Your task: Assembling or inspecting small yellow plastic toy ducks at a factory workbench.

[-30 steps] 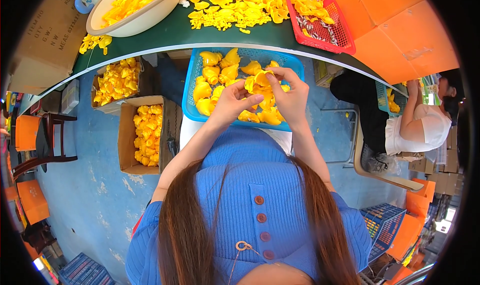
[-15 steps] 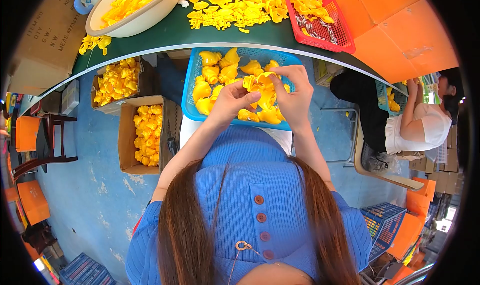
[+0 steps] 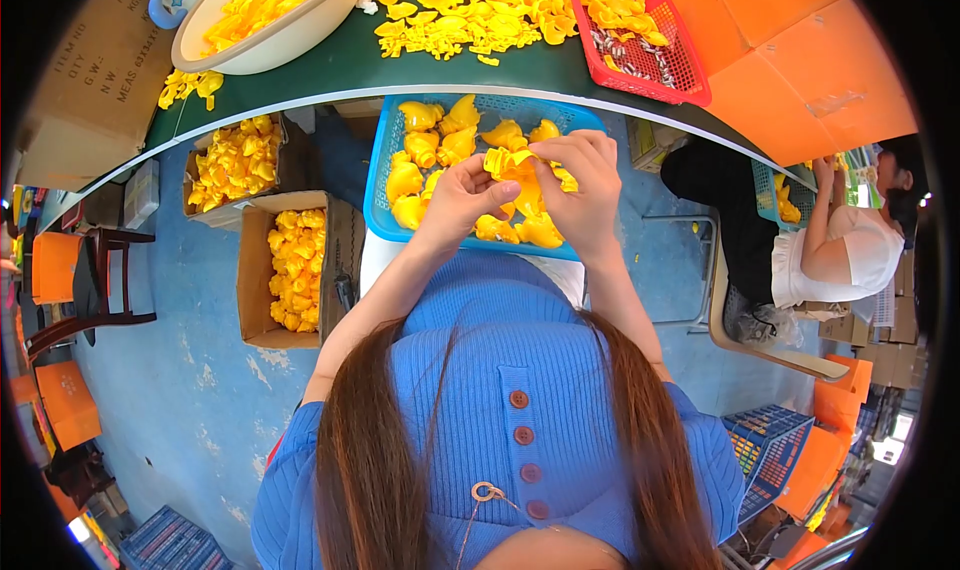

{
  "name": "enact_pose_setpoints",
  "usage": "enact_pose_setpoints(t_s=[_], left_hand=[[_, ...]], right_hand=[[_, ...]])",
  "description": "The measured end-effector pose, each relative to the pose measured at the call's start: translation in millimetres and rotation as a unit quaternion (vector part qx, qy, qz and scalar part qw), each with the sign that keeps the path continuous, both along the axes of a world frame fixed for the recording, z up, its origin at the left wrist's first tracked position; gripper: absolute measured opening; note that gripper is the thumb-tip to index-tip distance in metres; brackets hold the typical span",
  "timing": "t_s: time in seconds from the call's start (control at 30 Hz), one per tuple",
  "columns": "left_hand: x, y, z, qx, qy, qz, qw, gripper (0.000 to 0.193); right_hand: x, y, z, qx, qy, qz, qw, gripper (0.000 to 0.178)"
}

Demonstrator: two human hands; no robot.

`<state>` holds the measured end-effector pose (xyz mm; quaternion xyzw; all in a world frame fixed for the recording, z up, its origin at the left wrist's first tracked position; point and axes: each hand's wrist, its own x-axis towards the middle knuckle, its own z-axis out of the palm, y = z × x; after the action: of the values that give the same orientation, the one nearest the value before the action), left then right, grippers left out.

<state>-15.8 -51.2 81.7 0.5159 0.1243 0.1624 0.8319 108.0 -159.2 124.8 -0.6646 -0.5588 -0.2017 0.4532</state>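
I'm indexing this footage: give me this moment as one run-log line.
left hand: holds yellow piece; right hand: holds same piece; below: blue basket with yellow parts; ahead: red basket on green table

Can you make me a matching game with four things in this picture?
1. Red basket
2. Light blue basket
3. Yellow piece
4. Cream bowl

A. held in the person's fingers
B. on the table, toward the left, heaped with yellow pieces
C. has small silvery parts inside
D. beneath the left hand and right hand

Pairs: 1-C, 2-D, 3-A, 4-B
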Motion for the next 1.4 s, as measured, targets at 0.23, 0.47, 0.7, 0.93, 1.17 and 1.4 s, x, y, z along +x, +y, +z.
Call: enact_pose_setpoints(t_s=[0.23,0.47,0.7,0.93,1.17,1.4], left_hand=[[0.1,0.3,0.0,-0.001,0.017,0.002,1.000,0.037],[-0.2,0.0,0.4,0.007,0.013,0.003,1.000,0.036],[0.0,-1.1,1.9,0.003,0.002,0.013,1.000,0.036],[0.3,-0.7,-1.4,0.011,0.005,0.020,1.000,0.036],[0.5,-0.8,-1.1,0.022,0.012,0.021,0.999,0.036],[0.4,-3.8,-2.6,0.036,0.034,0.044,0.998,0.035]], right_hand=[[1.7,1.7,-4.2,-0.021,-0.012,0.001,1.000,0.019],[1.2,0.8,-2.0,-0.023,-0.008,0.008,1.000,0.019],[1.3,0.6,-1.9,-0.001,0.006,-0.002,1.000,0.017],[0.0,2.8,-5.2,-0.009,-0.020,0.002,1.000,0.018],[1.5,3.5,-7.3,-0.004,-0.037,0.003,0.999,0.017],[5.1,-0.5,-8.0,-0.054,0.005,0.015,0.998,0.016]])
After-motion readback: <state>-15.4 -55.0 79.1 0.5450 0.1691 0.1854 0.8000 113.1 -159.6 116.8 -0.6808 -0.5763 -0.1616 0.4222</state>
